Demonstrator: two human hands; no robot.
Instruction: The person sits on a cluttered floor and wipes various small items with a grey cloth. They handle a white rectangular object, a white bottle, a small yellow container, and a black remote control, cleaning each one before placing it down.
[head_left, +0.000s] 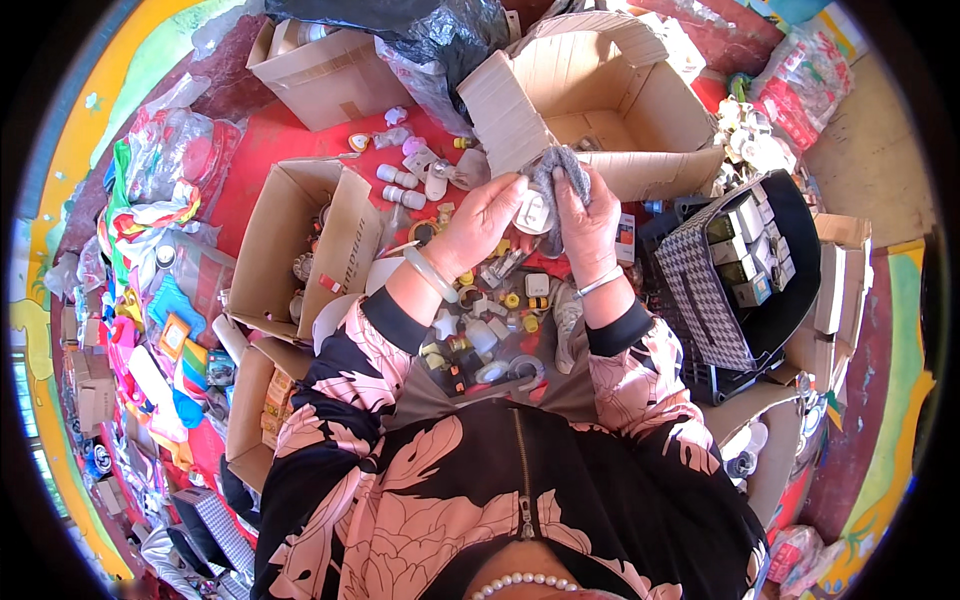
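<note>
My left hand (482,222) is closed on a small round white thing (534,213) with a raised plug-like middle; its exact kind I cannot make out. A grey cloth (563,168) is pinched in my right hand (592,216), bunched against the right side of the white thing. Both hands meet in front of me, over a pile of small items. Below them lie a white square box-shaped piece (536,285), a white star-shaped piece (445,324) and several small yellow and black parts. White cylindrical pieces (403,195) rest on the red surface beyond my left hand.
An open cardboard box (640,175) stands just beyond my hands, another (355,235) to the left. At the right, a houndstooth-patterned bin (705,310) holds several small boxes (750,250). Colourful toys and plastic bags (185,150) crowd the far left. A black plastic bag (440,50) lies at the back.
</note>
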